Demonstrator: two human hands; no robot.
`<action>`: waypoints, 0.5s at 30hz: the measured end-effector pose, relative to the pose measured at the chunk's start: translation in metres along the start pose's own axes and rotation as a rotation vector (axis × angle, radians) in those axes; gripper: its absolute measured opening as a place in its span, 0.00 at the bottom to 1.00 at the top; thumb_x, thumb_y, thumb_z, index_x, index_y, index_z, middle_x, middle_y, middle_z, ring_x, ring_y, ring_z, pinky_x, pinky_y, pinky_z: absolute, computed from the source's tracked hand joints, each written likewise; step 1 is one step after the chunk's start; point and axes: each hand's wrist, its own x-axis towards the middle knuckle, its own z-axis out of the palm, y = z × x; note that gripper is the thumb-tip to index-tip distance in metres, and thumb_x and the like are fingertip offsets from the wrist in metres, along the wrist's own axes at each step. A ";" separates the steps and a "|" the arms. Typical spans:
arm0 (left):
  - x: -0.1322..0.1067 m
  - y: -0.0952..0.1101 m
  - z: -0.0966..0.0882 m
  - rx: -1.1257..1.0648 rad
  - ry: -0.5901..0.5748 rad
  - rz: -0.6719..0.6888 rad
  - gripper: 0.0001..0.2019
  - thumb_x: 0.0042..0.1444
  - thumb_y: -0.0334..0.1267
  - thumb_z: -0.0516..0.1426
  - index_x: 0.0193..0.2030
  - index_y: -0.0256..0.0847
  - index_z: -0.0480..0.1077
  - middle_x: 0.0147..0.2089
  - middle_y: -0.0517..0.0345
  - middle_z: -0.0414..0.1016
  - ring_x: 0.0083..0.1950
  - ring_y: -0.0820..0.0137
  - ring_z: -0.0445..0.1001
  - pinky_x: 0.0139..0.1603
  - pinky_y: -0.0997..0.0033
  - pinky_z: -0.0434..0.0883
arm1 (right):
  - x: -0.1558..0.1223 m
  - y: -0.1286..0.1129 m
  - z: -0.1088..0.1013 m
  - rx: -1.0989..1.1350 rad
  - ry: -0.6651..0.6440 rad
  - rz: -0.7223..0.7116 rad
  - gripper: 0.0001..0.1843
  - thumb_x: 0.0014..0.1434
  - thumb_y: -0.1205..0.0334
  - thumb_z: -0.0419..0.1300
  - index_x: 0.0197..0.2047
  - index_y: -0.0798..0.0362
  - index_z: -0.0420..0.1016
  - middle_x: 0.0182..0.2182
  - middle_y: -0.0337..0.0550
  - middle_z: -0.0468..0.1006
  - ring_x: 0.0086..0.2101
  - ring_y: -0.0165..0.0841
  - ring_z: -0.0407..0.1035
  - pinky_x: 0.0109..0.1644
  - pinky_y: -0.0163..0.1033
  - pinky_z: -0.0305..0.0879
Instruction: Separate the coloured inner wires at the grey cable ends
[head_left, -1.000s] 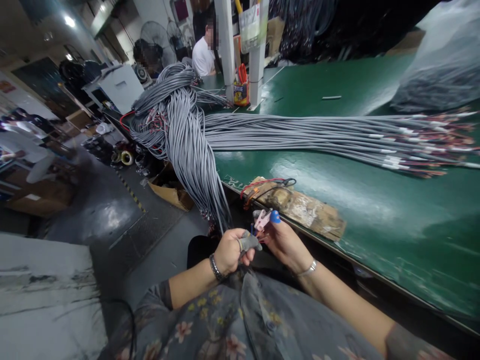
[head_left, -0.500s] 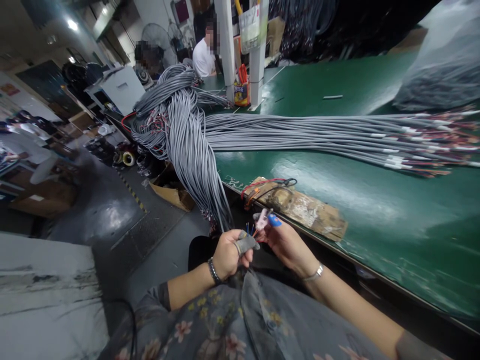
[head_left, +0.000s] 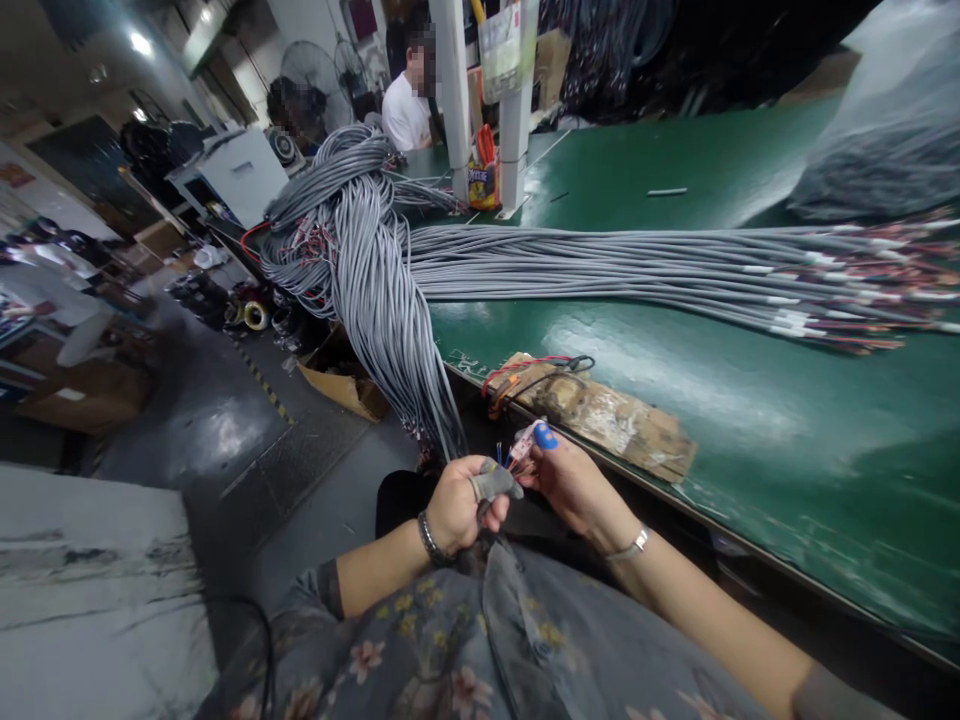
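Note:
My left hand [head_left: 459, 503], its thumb in a grey finger cover, is closed on the end of a cable, mostly hidden by the fingers. Thin blue and reddish wires [head_left: 513, 463] fan out just beyond that thumb, between the two hands. My right hand [head_left: 574, 485] has blue tape round the thumb tip and pinches a small whitish connector [head_left: 524, 443]. Some reddish wires run to the connector; whether they sit inside it I cannot tell. Both hands are close together in front of my body, beside the bench edge.
A thick bundle of grey cables [head_left: 382, 290] hangs over the near edge of the green bench [head_left: 757, 400]. More grey cables [head_left: 600, 262] lie along it. A worn wooden block [head_left: 611, 420] with red and black leads sits near the edge. Across the bench is a person [head_left: 406, 108].
The connector in my right hand has tilted and now shows its flat face more. The right thumb has shifted slightly left; my left hand stays nearly still.

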 end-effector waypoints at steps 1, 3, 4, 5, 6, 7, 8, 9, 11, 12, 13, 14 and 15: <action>0.000 0.000 0.000 -0.008 -0.005 -0.008 0.17 0.34 0.48 0.64 0.20 0.36 0.67 0.11 0.63 0.64 0.09 0.80 0.54 0.10 0.78 0.48 | 0.000 0.000 0.000 0.017 -0.003 -0.011 0.21 0.41 0.42 0.70 0.23 0.52 0.74 0.20 0.36 0.73 0.21 0.26 0.63 0.25 0.31 0.62; 0.001 0.001 0.000 -0.028 -0.009 -0.024 0.17 0.33 0.48 0.64 0.19 0.37 0.67 0.11 0.63 0.64 0.09 0.80 0.54 0.10 0.78 0.46 | 0.001 0.001 -0.002 0.073 -0.012 -0.016 0.19 0.41 0.44 0.71 0.25 0.51 0.76 0.22 0.36 0.74 0.23 0.27 0.65 0.27 0.33 0.65; 0.001 0.000 0.000 -0.040 -0.011 -0.032 0.17 0.33 0.48 0.64 0.19 0.37 0.66 0.10 0.63 0.64 0.09 0.81 0.54 0.10 0.78 0.46 | 0.001 0.002 -0.003 0.100 -0.019 -0.009 0.19 0.40 0.45 0.71 0.27 0.51 0.77 0.24 0.37 0.75 0.24 0.28 0.66 0.29 0.33 0.66; 0.002 0.000 0.000 -0.054 -0.013 -0.040 0.17 0.33 0.48 0.64 0.19 0.37 0.66 0.10 0.63 0.63 0.09 0.80 0.53 0.10 0.78 0.46 | 0.001 0.002 -0.004 0.122 -0.024 0.001 0.19 0.40 0.45 0.71 0.30 0.50 0.78 0.25 0.37 0.77 0.26 0.29 0.67 0.31 0.34 0.67; 0.003 -0.001 -0.001 -0.067 -0.016 -0.047 0.17 0.33 0.48 0.65 0.19 0.37 0.66 0.10 0.63 0.63 0.09 0.80 0.53 0.10 0.78 0.46 | 0.001 0.003 -0.005 0.135 -0.030 0.012 0.19 0.41 0.45 0.71 0.31 0.49 0.79 0.27 0.38 0.77 0.28 0.30 0.68 0.32 0.35 0.68; 0.003 -0.002 -0.001 -0.080 -0.020 -0.052 0.17 0.32 0.48 0.65 0.19 0.37 0.66 0.11 0.63 0.63 0.09 0.80 0.54 0.10 0.78 0.46 | 0.001 0.004 -0.006 0.141 -0.039 0.017 0.18 0.41 0.46 0.71 0.33 0.49 0.79 0.28 0.38 0.78 0.29 0.31 0.68 0.33 0.35 0.68; 0.004 -0.003 -0.002 -0.093 -0.022 -0.056 0.17 0.32 0.48 0.65 0.20 0.37 0.65 0.11 0.63 0.63 0.09 0.80 0.54 0.10 0.78 0.46 | 0.001 0.004 -0.006 0.144 -0.050 0.015 0.18 0.43 0.46 0.71 0.33 0.48 0.80 0.28 0.38 0.78 0.29 0.31 0.69 0.34 0.35 0.68; 0.005 -0.004 -0.003 -0.105 -0.023 -0.058 0.18 0.32 0.48 0.65 0.20 0.37 0.65 0.11 0.63 0.63 0.09 0.80 0.54 0.10 0.78 0.46 | 0.001 0.004 -0.007 0.146 -0.059 0.009 0.17 0.43 0.47 0.70 0.33 0.48 0.80 0.28 0.38 0.78 0.30 0.31 0.68 0.34 0.35 0.68; 0.006 -0.005 -0.003 -0.115 -0.029 -0.061 0.18 0.32 0.48 0.65 0.20 0.37 0.65 0.11 0.63 0.63 0.10 0.80 0.54 0.10 0.78 0.46 | 0.001 0.004 -0.007 0.157 -0.067 -0.001 0.16 0.43 0.47 0.71 0.32 0.48 0.80 0.28 0.38 0.78 0.29 0.31 0.68 0.34 0.35 0.67; 0.006 -0.006 -0.004 -0.113 -0.034 -0.063 0.18 0.33 0.48 0.65 0.20 0.36 0.65 0.11 0.62 0.63 0.10 0.80 0.54 0.10 0.78 0.46 | 0.001 0.004 -0.006 0.163 -0.065 -0.003 0.17 0.42 0.47 0.71 0.32 0.49 0.80 0.27 0.38 0.78 0.29 0.31 0.68 0.34 0.35 0.67; 0.006 -0.006 -0.004 -0.107 -0.040 -0.067 0.18 0.33 0.48 0.65 0.20 0.36 0.66 0.11 0.62 0.63 0.10 0.80 0.54 0.10 0.78 0.46 | 0.001 0.004 -0.005 0.168 -0.063 -0.003 0.18 0.41 0.47 0.72 0.32 0.49 0.80 0.27 0.38 0.78 0.29 0.31 0.68 0.34 0.34 0.67; 0.006 -0.006 -0.004 -0.099 -0.046 -0.073 0.18 0.34 0.49 0.65 0.20 0.36 0.66 0.11 0.62 0.63 0.10 0.80 0.54 0.10 0.78 0.46 | 0.001 0.004 -0.005 0.171 -0.062 -0.002 0.18 0.40 0.47 0.72 0.32 0.49 0.80 0.27 0.38 0.78 0.29 0.31 0.67 0.33 0.34 0.67; 0.006 -0.006 -0.003 -0.092 -0.050 -0.079 0.18 0.34 0.49 0.65 0.21 0.36 0.66 0.11 0.63 0.63 0.10 0.80 0.54 0.10 0.78 0.46 | 0.000 0.004 -0.004 0.174 -0.064 0.001 0.18 0.40 0.47 0.72 0.33 0.49 0.80 0.27 0.38 0.78 0.29 0.30 0.67 0.33 0.34 0.67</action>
